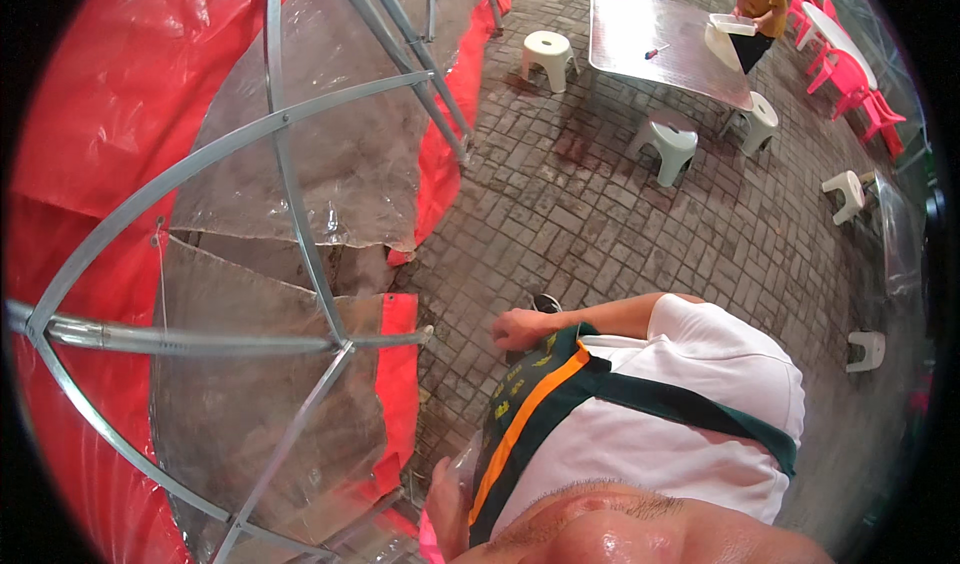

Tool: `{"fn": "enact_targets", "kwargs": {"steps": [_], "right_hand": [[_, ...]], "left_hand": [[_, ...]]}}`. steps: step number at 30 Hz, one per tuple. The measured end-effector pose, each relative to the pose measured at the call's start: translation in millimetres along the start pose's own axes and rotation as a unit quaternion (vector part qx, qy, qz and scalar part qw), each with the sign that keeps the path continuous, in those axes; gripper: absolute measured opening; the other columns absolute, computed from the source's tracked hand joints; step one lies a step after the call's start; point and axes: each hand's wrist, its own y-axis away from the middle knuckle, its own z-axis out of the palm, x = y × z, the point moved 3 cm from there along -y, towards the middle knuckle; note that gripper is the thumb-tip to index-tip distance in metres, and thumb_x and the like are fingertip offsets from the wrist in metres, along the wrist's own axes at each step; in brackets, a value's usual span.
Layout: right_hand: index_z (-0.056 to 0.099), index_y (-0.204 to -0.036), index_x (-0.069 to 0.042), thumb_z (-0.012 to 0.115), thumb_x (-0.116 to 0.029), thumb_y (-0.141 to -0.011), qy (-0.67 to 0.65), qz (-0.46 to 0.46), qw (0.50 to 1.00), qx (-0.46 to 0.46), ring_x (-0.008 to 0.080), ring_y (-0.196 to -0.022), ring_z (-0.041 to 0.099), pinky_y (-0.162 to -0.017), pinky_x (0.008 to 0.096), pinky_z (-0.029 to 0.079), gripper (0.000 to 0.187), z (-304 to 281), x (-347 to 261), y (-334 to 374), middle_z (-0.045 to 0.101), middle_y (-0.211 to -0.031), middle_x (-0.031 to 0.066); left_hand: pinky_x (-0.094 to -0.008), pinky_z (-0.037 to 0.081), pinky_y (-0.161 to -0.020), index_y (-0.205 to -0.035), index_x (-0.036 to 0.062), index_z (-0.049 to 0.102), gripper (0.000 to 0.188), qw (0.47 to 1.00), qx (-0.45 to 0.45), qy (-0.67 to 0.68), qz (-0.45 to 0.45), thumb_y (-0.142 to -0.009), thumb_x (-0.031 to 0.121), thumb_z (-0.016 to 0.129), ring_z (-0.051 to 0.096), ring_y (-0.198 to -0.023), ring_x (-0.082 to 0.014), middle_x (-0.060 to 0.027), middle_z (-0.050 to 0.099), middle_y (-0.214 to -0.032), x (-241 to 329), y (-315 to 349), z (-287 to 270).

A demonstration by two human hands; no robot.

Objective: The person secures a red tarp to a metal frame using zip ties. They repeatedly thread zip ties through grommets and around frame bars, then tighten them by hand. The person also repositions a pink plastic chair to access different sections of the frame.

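The right arm (pixel 610 314) crosses in front of the torso, its forearm bare and reaching toward the left of the view, with the elbow gently bent and the wrist nearly in line with the forearm. The right hand (pixel 518 330) sits at its end, back uppermost, fingers bent downward and partly hidden beneath it, so their exact closure is unclear. The left hand (pixel 450 512) hangs low near the bottom edge, well apart from the right one, its fingers mostly out of sight and its grip impossible to judge.
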Motion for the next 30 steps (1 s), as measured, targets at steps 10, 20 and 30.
{"fn": "enact_targets", "kwargs": {"steps": [10,20,30], "right_hand": [[0.074,-0.103,-0.007,0.062,-0.029,-0.087,0.043,-0.061,0.997,-0.032,0.0387,-0.092,0.071,-0.080,0.0486,0.056,0.030,-12,-14,-15,0.075,-0.097,0.0175],[0.070,-0.117,-0.002,0.064,-0.022,-0.092,0.034,-0.438,0.857,-0.268,0.0339,-0.098,0.070,-0.084,0.0465,0.054,0.033,9,-146,-48,0.072,-0.103,0.0184],[0.070,-0.120,-0.003,0.068,-0.020,-0.090,0.099,-0.458,0.719,-0.513,0.0329,-0.110,0.067,-0.091,0.0461,0.053,0.035,113,-167,-48,0.070,-0.118,0.0212]], "left_hand": [[-0.0313,0.055,-0.080,-0.085,-0.0042,0.069,0.010,0.973,0.108,0.203,0.026,-0.089,0.005,0.067,0.070,-0.092,-0.0212,-0.0145,0.071,-0.103,10,53,-41],[-0.0427,0.057,-0.073,-0.105,0.0006,0.074,0.020,0.995,-0.033,-0.071,0.068,-0.090,0.011,0.066,0.073,-0.085,-0.0371,-0.0221,0.074,-0.090,67,51,-24],[-0.0463,0.056,-0.074,-0.108,0.0031,0.074,0.023,1.000,-0.024,-0.008,0.012,-0.090,0.015,0.067,0.071,-0.087,-0.0399,-0.0233,0.072,-0.091,68,-3,-6]]}}
